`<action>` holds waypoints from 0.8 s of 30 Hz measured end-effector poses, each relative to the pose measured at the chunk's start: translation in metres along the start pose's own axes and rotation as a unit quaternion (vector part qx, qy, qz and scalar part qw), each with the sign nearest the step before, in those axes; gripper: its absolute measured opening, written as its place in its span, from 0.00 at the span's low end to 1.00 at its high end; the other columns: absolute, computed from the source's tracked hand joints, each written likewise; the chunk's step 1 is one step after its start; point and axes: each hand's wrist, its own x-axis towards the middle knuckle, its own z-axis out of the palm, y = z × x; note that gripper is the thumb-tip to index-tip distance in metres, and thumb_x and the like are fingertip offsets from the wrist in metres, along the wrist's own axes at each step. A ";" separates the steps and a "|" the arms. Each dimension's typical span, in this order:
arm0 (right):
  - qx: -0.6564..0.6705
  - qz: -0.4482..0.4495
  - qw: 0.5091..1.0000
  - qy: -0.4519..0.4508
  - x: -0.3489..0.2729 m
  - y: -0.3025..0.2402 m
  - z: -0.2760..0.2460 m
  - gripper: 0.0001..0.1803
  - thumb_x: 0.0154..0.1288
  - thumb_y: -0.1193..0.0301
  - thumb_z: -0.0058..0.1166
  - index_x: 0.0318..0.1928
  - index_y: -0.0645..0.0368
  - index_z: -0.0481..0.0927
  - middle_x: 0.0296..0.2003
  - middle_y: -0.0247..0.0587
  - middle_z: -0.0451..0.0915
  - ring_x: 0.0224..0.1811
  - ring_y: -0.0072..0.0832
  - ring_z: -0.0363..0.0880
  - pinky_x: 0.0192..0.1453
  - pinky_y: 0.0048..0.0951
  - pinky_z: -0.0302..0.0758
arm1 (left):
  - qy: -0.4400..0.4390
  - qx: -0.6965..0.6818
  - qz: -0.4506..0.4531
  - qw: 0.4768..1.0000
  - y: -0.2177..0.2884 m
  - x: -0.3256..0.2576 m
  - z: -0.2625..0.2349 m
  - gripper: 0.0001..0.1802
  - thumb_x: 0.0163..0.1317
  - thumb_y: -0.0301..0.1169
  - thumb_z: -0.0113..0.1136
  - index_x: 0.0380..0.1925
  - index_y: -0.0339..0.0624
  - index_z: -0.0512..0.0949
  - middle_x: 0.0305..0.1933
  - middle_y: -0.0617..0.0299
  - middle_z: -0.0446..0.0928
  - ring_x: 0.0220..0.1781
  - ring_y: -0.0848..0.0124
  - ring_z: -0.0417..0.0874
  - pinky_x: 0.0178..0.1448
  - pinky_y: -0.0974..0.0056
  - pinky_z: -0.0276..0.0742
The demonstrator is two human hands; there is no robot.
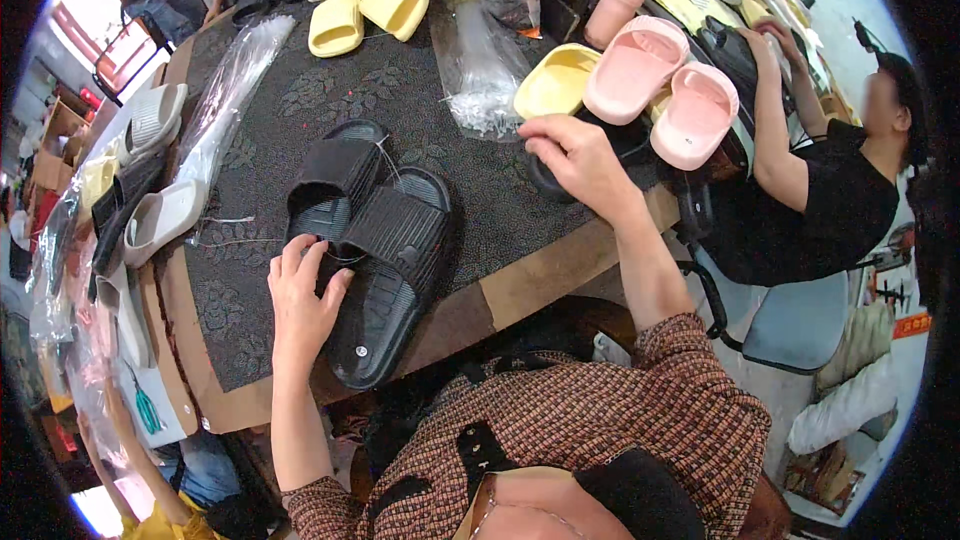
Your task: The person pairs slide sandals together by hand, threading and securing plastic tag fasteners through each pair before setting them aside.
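A pair of black slide sandals (395, 240) lies in front of me on the dark patterned table mat, toes pointing away. The right slide overlaps the left one. A thin clear strand runs between their straps, and another thin loop shows near my left fingers. My left hand (300, 285) is curled at the edge of the left slide, its thumb bent toward the fingers. Away to the right, my right hand (580, 165) is closed in a pinch over a dark slipper (545, 178). What its fingertips hold, if anything, is too small to make out.
Pink clogs (635, 70), a yellow slipper (558, 80) and a pink cup (614, 12) stand beyond my right hand. Clear plastic bags (480, 70) and yellow slides (395, 0) lie farther back. Grey slippers (165, 220) line the left edge. A co-worker (800, 160) sits at right.
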 end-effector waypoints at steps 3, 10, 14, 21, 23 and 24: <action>-0.112 -0.102 0.988 -0.003 0.023 0.012 0.005 0.09 0.58 0.74 0.56 0.40 0.64 0.79 0.38 0.48 0.81 0.43 0.43 0.79 0.51 0.36 0.74 | 0.017 0.000 -0.008 1.000 0.000 -0.003 0.000 0.22 0.50 0.32 0.66 0.46 0.35 0.76 0.53 0.55 0.71 0.51 0.55 0.70 0.57 0.54 0.65; -0.327 -0.112 0.938 -0.038 0.053 0.037 0.041 0.13 0.55 0.71 0.58 0.43 0.58 0.77 0.40 0.44 0.77 0.49 0.41 0.74 0.54 0.41 0.67 | 0.068 0.020 -0.006 0.997 0.002 -0.008 0.002 0.21 0.49 0.36 0.67 0.42 0.39 0.77 0.52 0.57 0.73 0.50 0.56 0.72 0.54 0.55 0.67; -0.391 -0.110 0.913 -0.038 0.060 0.053 0.044 0.10 0.51 0.72 0.57 0.37 0.56 0.78 0.37 0.43 0.77 0.45 0.40 0.73 0.52 0.40 0.68 | 0.074 0.005 -0.013 0.997 0.002 -0.010 0.007 0.21 0.49 0.38 0.67 0.42 0.40 0.78 0.51 0.58 0.73 0.50 0.57 0.72 0.53 0.55 0.67; -0.358 -0.126 0.925 -0.020 0.062 0.037 0.044 0.10 0.54 0.73 0.57 0.39 0.56 0.77 0.35 0.41 0.76 0.44 0.38 0.73 0.50 0.39 0.67 | 0.087 0.002 -0.012 0.996 0.000 -0.014 0.002 0.22 0.49 0.39 0.67 0.42 0.39 0.78 0.52 0.57 0.73 0.50 0.58 0.72 0.53 0.56 0.66; -0.331 -0.123 0.936 -0.008 0.061 0.028 0.044 0.11 0.53 0.75 0.56 0.39 0.56 0.76 0.36 0.41 0.75 0.44 0.39 0.72 0.50 0.40 0.66 | 0.090 0.002 -0.010 0.996 0.000 -0.012 0.003 0.22 0.49 0.39 0.67 0.42 0.39 0.78 0.52 0.57 0.73 0.50 0.58 0.72 0.53 0.56 0.66; -0.330 -0.125 0.936 -0.007 0.060 0.028 0.044 0.11 0.53 0.75 0.56 0.39 0.56 0.76 0.36 0.41 0.75 0.44 0.39 0.72 0.50 0.40 0.66 | 0.092 0.003 -0.010 0.996 0.000 -0.011 0.003 0.22 0.49 0.39 0.67 0.42 0.39 0.78 0.52 0.57 0.73 0.49 0.58 0.72 0.52 0.56 0.66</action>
